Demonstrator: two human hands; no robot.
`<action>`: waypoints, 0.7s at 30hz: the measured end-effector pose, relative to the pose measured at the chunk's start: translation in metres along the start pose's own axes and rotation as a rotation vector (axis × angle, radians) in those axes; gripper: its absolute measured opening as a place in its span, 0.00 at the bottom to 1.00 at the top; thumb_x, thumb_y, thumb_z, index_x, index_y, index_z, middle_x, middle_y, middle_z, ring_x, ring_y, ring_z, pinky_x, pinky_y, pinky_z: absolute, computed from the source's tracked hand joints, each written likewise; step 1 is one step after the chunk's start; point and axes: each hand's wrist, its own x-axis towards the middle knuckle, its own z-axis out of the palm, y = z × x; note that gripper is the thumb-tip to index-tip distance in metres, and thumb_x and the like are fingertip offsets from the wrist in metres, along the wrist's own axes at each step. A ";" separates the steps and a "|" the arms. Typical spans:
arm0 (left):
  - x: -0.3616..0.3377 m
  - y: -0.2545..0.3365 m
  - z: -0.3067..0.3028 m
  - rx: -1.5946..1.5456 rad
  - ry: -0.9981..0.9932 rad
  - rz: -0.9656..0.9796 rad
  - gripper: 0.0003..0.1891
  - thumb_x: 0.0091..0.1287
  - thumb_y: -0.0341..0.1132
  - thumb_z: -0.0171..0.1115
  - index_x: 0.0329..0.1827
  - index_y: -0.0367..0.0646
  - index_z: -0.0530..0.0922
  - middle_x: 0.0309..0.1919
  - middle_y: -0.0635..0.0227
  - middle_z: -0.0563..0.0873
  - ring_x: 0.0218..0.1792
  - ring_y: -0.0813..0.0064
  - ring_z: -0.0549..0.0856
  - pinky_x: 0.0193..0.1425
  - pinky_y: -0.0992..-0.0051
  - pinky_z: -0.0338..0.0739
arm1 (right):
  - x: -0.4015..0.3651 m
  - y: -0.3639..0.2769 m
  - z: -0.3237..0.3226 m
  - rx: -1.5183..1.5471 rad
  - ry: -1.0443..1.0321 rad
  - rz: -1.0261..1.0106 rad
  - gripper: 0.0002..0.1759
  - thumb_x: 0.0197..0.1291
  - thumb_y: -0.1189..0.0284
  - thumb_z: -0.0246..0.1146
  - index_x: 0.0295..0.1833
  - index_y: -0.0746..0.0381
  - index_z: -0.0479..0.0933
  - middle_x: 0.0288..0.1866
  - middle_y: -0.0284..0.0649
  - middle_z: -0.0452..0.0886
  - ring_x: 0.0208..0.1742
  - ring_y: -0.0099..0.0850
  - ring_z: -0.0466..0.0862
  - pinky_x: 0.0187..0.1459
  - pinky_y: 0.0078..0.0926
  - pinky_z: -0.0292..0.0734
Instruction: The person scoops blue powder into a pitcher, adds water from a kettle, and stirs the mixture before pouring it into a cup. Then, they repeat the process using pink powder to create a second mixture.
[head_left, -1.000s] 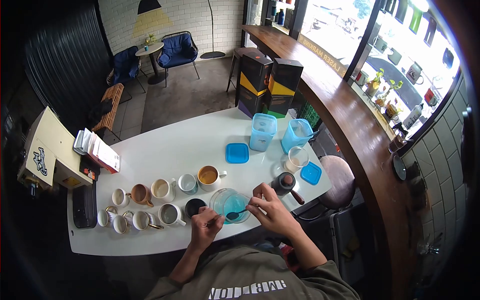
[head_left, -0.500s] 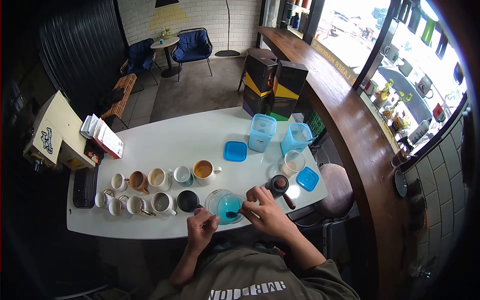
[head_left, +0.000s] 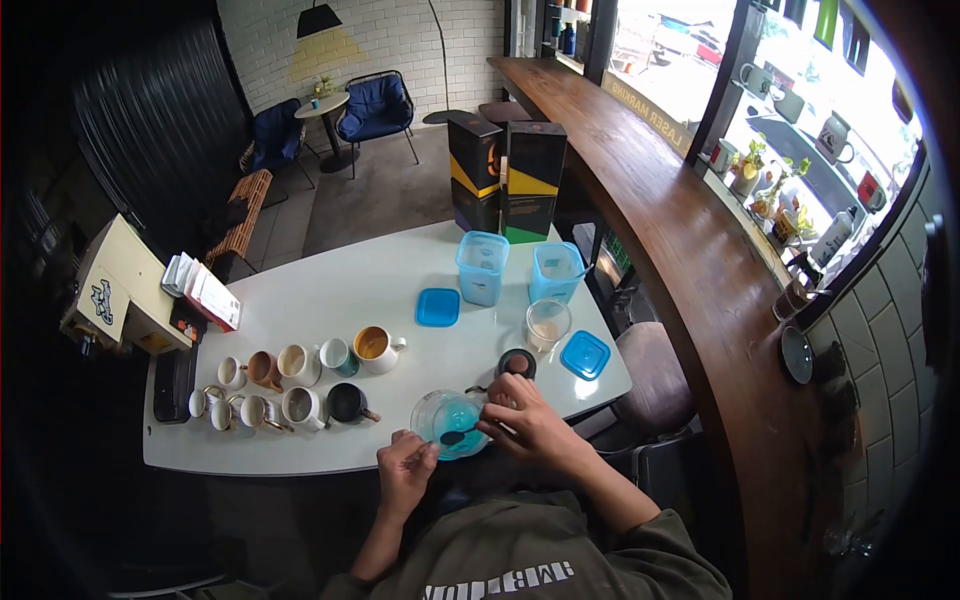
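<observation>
Near the bench's [head_left: 400,300] front edge, the right hand [head_left: 520,425] is pinching a dark spoon [head_left: 455,437] over a clear bowl [head_left: 432,410] of blue, while the left hand [head_left: 405,465] is curling, fingertips together, beside it.

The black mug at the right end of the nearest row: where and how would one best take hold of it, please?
I would grip the black mug by its handle, coming from the right on the near side. It stands upright, and the handle juts that way, pointing away from the white mug.
</observation>
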 end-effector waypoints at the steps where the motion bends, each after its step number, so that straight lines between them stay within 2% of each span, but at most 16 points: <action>1: 0.000 0.002 0.006 -0.002 -0.011 0.025 0.16 0.64 0.32 0.68 0.21 0.37 0.73 0.15 0.67 0.70 0.22 0.70 0.68 0.35 0.70 0.65 | -0.006 0.004 -0.005 -0.057 0.034 0.019 0.09 0.66 0.66 0.67 0.41 0.60 0.78 0.44 0.44 0.71 0.48 0.42 0.74 0.48 0.39 0.70; 5: -0.003 0.012 0.034 -0.019 -0.038 0.042 0.16 0.64 0.32 0.68 0.21 0.37 0.73 0.15 0.67 0.70 0.21 0.71 0.68 0.36 0.71 0.66 | -0.029 0.007 -0.029 -0.066 -0.035 0.000 0.09 0.66 0.66 0.66 0.41 0.60 0.78 0.44 0.44 0.71 0.48 0.42 0.74 0.50 0.40 0.69; 9: -0.006 0.024 0.055 -0.018 -0.079 0.020 0.16 0.64 0.31 0.68 0.21 0.37 0.72 0.15 0.67 0.69 0.21 0.71 0.67 0.36 0.71 0.66 | -0.050 0.018 -0.043 0.035 0.025 0.050 0.09 0.67 0.66 0.66 0.41 0.60 0.78 0.45 0.44 0.71 0.49 0.43 0.74 0.49 0.40 0.69; 12: -0.009 0.028 0.075 -0.034 -0.105 0.016 0.15 0.63 0.30 0.68 0.21 0.37 0.72 0.15 0.68 0.68 0.21 0.72 0.66 0.36 0.71 0.66 | -0.066 0.018 -0.060 -0.121 0.047 0.110 0.09 0.67 0.67 0.67 0.41 0.62 0.78 0.45 0.43 0.70 0.48 0.40 0.73 0.52 0.37 0.68; 16: -0.013 0.032 0.098 -0.062 -0.140 0.025 0.15 0.63 0.30 0.68 0.21 0.38 0.72 0.15 0.68 0.67 0.19 0.72 0.64 0.37 0.71 0.67 | -0.086 0.020 -0.076 0.036 0.045 0.101 0.09 0.67 0.68 0.67 0.40 0.62 0.79 0.45 0.43 0.70 0.48 0.40 0.74 0.51 0.38 0.69; 18: -0.014 0.035 0.106 -0.058 -0.164 0.016 0.15 0.63 0.30 0.68 0.21 0.38 0.72 0.14 0.68 0.67 0.19 0.72 0.64 0.37 0.71 0.67 | -0.097 0.020 -0.079 -0.036 0.134 0.201 0.09 0.67 0.68 0.67 0.40 0.63 0.78 0.45 0.43 0.70 0.49 0.41 0.73 0.54 0.37 0.68; 19: -0.014 0.036 0.110 -0.054 -0.173 0.015 0.15 0.63 0.30 0.68 0.21 0.38 0.73 0.14 0.68 0.67 0.19 0.72 0.64 0.37 0.71 0.67 | -0.100 0.017 -0.084 -0.086 0.105 0.230 0.10 0.67 0.68 0.66 0.40 0.63 0.78 0.45 0.44 0.70 0.49 0.42 0.73 0.54 0.38 0.69; 21: -0.014 0.036 0.116 -0.067 -0.197 0.027 0.14 0.63 0.29 0.69 0.21 0.38 0.73 0.14 0.68 0.67 0.19 0.72 0.65 0.38 0.72 0.68 | -0.107 0.019 -0.087 -0.055 0.092 0.182 0.10 0.67 0.67 0.66 0.40 0.63 0.78 0.45 0.44 0.70 0.48 0.42 0.73 0.53 0.38 0.69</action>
